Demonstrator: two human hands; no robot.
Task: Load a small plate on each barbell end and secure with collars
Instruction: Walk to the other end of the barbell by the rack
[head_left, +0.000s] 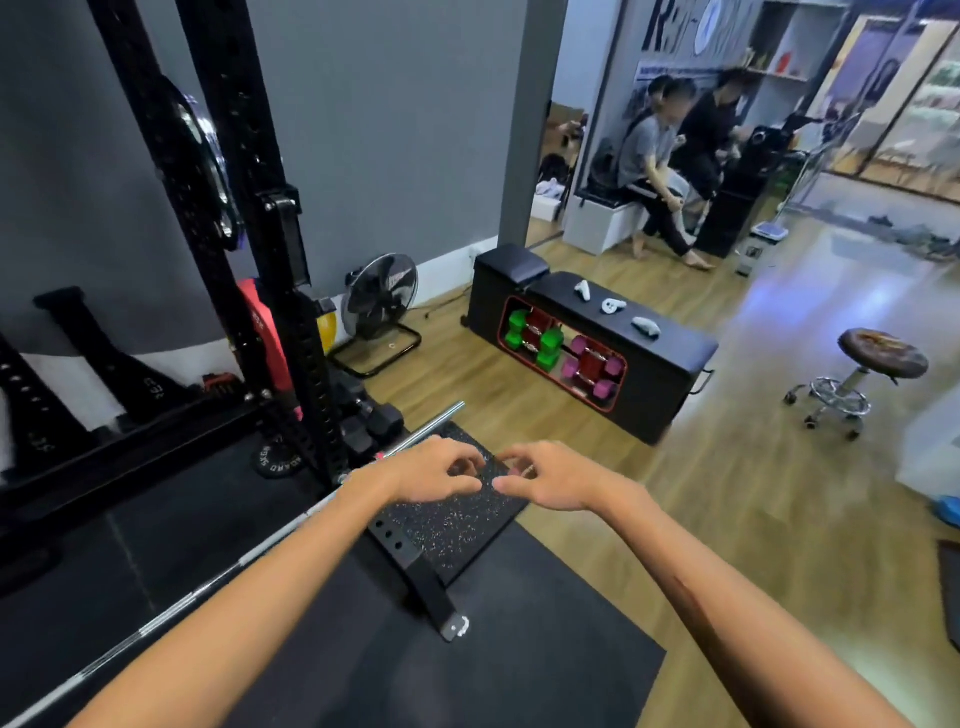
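Note:
The steel barbell (218, 574) lies on the floor, running from the lower left up to its bare sleeve end (448, 413). My left hand (434, 470) hovers just above the sleeve's inner part, and my right hand (553, 475) is beside it over a speckled mat (457, 535). On both hands the fingers are curled and apart, the fingertips nearly meet, and nothing shows in either. A small black plate (275, 460) lies flat at the rack's foot. A red plate (262, 332) and a dark plate (205, 156) hang on the rack. I see no collar clearly.
The black rack upright (270, 234) and its floor foot (415, 571) stand left of my hands. Black hex dumbbells (371, 421), a floor fan (382, 306), a black bench with coloured dumbbells (587, 343) and a stool (878, 364) stand around. Two people sit at the back.

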